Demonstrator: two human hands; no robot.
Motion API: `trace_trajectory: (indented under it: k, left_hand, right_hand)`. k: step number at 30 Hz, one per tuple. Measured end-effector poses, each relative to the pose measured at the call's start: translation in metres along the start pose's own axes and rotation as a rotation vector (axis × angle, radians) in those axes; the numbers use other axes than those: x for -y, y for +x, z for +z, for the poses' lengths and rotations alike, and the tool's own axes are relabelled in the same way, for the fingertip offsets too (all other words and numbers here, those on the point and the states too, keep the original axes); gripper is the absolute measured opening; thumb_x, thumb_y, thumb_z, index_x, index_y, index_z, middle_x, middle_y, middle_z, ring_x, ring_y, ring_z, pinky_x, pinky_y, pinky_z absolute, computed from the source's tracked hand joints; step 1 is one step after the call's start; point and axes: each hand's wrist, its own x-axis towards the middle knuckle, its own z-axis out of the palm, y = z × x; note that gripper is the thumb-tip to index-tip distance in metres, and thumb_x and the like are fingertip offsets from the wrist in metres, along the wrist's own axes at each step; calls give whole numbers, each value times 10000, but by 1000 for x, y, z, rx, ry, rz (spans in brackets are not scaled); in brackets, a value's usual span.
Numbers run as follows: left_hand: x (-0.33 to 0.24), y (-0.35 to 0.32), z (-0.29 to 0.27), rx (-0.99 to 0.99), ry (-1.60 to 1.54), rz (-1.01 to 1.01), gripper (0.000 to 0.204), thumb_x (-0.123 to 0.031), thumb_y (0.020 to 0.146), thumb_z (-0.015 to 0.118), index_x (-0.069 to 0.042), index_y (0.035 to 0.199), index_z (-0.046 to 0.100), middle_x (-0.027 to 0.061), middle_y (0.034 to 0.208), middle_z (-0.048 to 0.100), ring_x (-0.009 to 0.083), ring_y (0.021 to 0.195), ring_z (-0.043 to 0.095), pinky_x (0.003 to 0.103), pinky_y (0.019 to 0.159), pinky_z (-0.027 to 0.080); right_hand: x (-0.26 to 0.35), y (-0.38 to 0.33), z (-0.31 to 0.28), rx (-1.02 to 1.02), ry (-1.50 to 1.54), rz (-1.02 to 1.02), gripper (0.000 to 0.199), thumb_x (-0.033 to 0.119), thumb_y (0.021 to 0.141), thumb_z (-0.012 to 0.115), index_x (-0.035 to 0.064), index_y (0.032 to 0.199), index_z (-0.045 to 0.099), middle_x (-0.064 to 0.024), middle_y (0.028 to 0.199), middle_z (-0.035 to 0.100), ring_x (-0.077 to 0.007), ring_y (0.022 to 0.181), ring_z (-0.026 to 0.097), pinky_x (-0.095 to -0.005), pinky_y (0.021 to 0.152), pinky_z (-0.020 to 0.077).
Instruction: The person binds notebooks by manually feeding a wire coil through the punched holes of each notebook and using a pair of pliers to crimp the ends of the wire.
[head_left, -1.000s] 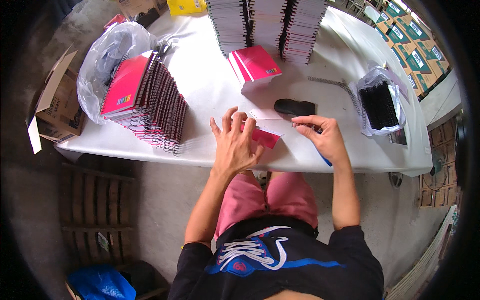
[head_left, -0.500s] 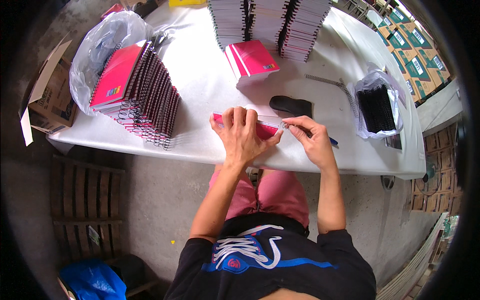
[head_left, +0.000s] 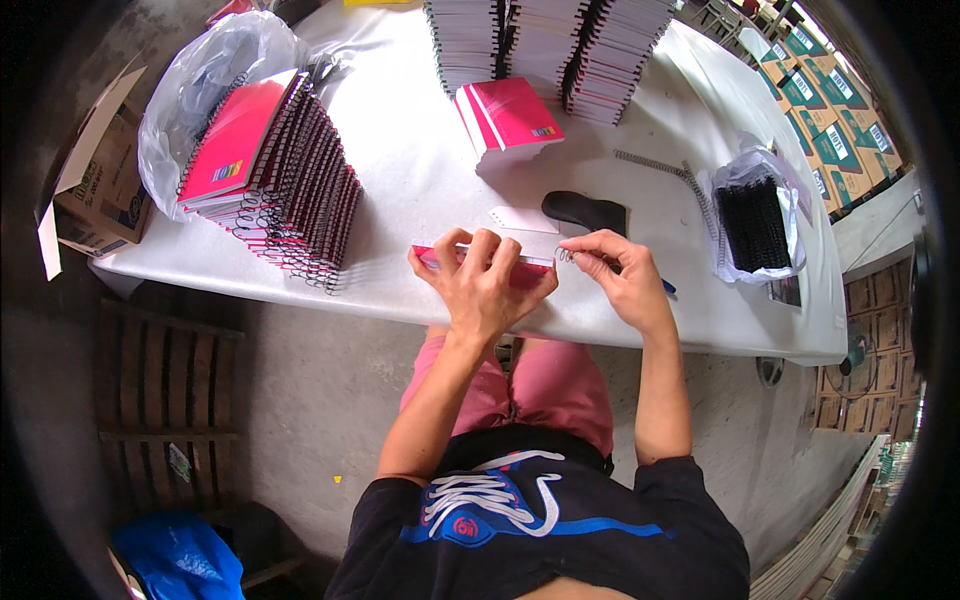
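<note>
Head view: my left hand (head_left: 480,290) fingers press the pink notebook (head_left: 520,268) flat at the table (head_left: 420,170) edge while my right hand (head_left: 622,275) fingers pinch the wire coil (head_left: 566,256) at its end.

Bright, even daylight falls across the white table (head_left: 420,170), which nearly washes out toward the upper middle of the frame. Soft shadows sit beneath the stacked notebooks (head_left: 290,190) and under the table edge. The floor at lower left stays dim. Fisheye bending curves the table's edges, and a black vignette rings the corners. Focus is sharp centrally, softer at the rim.
</note>
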Motion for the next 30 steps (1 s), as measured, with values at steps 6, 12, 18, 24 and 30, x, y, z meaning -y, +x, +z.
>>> trace_trajectory:
  k: [6, 12, 18, 24, 30]
  left_hand:
    - [-1, -2, 0, -19, 11, 23, 321, -441, 553, 731, -192, 704, 596, -35, 811, 538, 228, 950, 450, 588, 893, 192]
    - [2, -5, -12, -39, -23, -11, 313, -433, 567, 732, -181, 681, 585, -37, 815, 540, 223, 955, 455, 588, 912, 177]
    - [3, -10, -13, -36, 17, 59, 346, -420, 565, 761, -170, 693, 557, -27, 800, 526, 243, 940, 442, 490, 928, 211]
    - [8, -11, -15, 37, 14, 18, 353, -463, 577, 730, -175, 698, 567, -31, 843, 539, 221, 969, 454, 578, 944, 176]
    - [1, -8, -14, 22, -7, 18, 325, -429, 560, 727, -174, 683, 569, -31, 831, 540, 228, 958, 452, 572, 922, 184]
  right_hand:
    - [1, 5, 4, -51, -2, -169, 233, 68, 886, 562, 42, 1112, 614, -56, 971, 624, -134, 875, 572, -255, 794, 449]
    - [5, 20, 1, -489, 562, -215, 412, 32, 935, 464, 81, 1341, 413, -33, 1049, 501, -115, 923, 550, -252, 858, 455]
    - [-60, 16, -18, -688, -624, -55, 565, 97, 805, 637, 132, 1329, 430, -208, 1323, 395, -378, 1197, 404, -463, 1032, 283]
    - [-34, 21, 18, -195, -810, -192, 359, 205, 782, 665, 140, 1129, 599, -82, 1155, 538, -277, 1103, 492, -522, 1008, 297]
    - [-30, 15, 5, -151, -617, -342, 210, 160, 814, 620, 109, 1017, 642, -58, 1030, 595, -253, 1005, 551, -511, 979, 340]
